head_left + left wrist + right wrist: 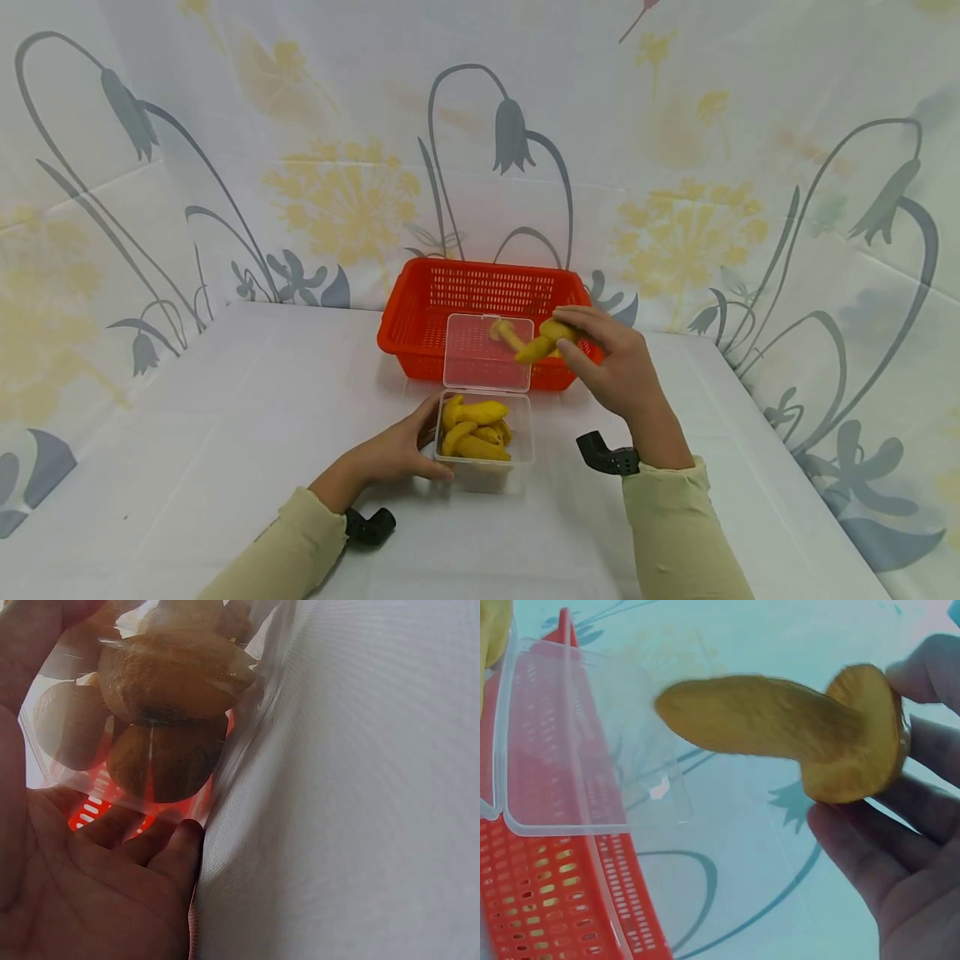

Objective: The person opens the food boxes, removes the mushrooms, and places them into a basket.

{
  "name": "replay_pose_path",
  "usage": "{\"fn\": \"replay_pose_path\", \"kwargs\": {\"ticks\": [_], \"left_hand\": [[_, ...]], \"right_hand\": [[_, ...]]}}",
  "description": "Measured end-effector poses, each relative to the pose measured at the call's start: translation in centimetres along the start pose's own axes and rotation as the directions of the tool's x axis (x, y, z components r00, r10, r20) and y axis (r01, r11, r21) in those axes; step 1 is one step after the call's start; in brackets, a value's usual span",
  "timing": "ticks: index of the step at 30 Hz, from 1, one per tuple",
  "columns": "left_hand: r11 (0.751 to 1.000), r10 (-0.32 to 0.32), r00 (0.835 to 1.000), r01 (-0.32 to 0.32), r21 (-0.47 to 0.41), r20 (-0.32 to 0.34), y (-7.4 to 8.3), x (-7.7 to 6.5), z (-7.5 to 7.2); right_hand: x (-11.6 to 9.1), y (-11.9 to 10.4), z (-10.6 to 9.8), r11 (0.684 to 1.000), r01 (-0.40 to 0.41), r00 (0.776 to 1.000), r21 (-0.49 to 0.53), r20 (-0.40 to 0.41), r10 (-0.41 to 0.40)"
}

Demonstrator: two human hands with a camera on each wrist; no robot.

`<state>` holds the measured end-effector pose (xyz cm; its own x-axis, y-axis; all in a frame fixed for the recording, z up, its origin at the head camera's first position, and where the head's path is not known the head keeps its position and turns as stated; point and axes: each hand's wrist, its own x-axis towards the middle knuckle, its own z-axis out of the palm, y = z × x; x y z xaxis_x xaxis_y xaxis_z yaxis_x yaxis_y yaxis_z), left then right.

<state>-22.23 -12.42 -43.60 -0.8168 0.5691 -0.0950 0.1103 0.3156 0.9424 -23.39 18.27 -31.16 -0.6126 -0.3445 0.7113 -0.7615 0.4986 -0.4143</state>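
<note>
My right hand (625, 371) pinches a yellow mushroom (536, 349) by its cap, above the front right of the red basket. In the right wrist view the stem of this mushroom (742, 716) points left, away from the fingers. My left hand (393, 450) holds the left side of a clear plastic box (522, 429), its thumb by the front corner. Several yellow mushrooms (480, 448) lie in the box, mostly towards its left. The hinged lid (468, 367) stands raised at the back, against the basket. Rounded mushrooms (169, 679) show through the box wall in the left wrist view.
Directly behind the box stands a red perforated plastic basket (408, 312). Another mushroom (510, 335) shows through the lid, in the basket. A white cloth (300, 375) covers the table, and a flower-printed sheet (480, 200) hangs behind and along the sides.
</note>
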Motion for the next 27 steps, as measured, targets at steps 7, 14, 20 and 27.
{"fn": "replay_pose_path", "kwargs": {"ticks": [7,14,20,27], "left_hand": [[1.0,0.003,1.0,-0.003,0.004,0.001,0.0,0.0,0.0],[1.0,-0.001,1.0,0.001,0.014,-0.004,0.0,0.0,0.0],[1.0,0.001,1.0,-0.001,0.009,-0.002,-0.1,0.0,0.0],[1.0,0.004,1.0,-0.004,0.002,0.002,0.0,0.0,0.1]], "right_hand": [[0.1,0.2,0.1,1.0,-0.03,0.995,0.007,-0.09,0.031],[0.2,0.6,0.4,0.997,-0.044,0.983,0.056,-0.178,0.053],[0.2,0.9,0.7,0.993,-0.106,0.961,0.059,-0.25,0.118],[0.2,1.5,1.2,0.988,-0.138,0.934,0.071,-0.322,0.154]]}}
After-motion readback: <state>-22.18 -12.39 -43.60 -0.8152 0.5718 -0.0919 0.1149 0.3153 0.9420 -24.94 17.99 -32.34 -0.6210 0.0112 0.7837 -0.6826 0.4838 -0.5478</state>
